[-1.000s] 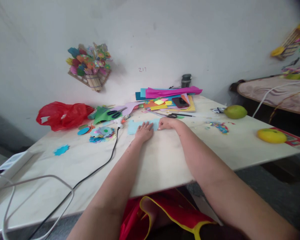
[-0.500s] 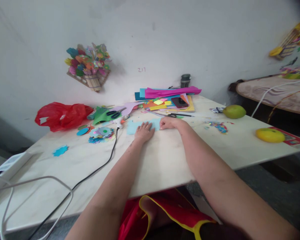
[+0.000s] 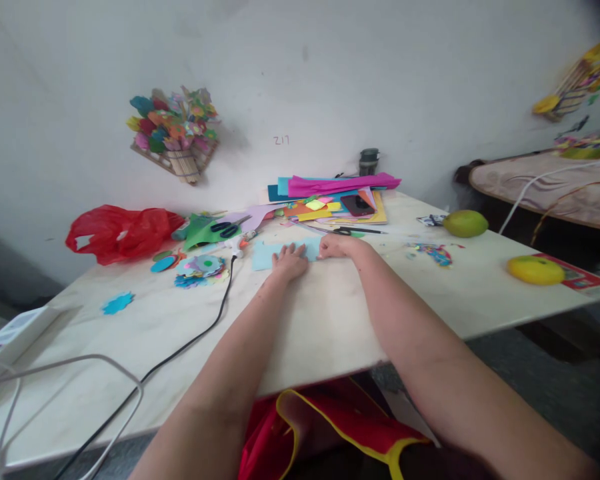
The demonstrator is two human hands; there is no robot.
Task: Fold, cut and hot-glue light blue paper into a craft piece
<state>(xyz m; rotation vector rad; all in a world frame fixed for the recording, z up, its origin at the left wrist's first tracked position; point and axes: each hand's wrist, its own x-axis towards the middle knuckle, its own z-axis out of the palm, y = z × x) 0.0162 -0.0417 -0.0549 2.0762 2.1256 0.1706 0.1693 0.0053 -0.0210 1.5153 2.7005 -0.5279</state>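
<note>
A light blue sheet of craft paper [image 3: 265, 255] lies flat on the table in front of me. My left hand [image 3: 291, 260] presses on its middle, palm down with the fingers spread. At the sheet's right end my right hand [image 3: 333, 247] is closed in a pinch, fingertips down on the paper's edge. The curled fingers hide exactly how the edge sits between them. Just behind that hand lie dark-handled scissors [image 3: 344, 231] and a black pen [image 3: 373, 231]. Left of the sheet is a white glue gun [image 3: 236, 245] with an orange tip.
On the left are a stack of flower-shaped cutouts [image 3: 203, 267], a blue cutout [image 3: 118, 303], black scissors [image 3: 225, 229], a red plastic bag [image 3: 123, 233] and cables [image 3: 180, 351]. Coloured sheets [image 3: 340, 185] and a phone [image 3: 358, 205] lie behind. A green fruit [image 3: 465, 223] and yellow fruit [image 3: 536, 270] sit right.
The whole view has shifted slightly left. Both hands keep nearly the same places on the light blue paper, the left one spread and the right one pinched.
</note>
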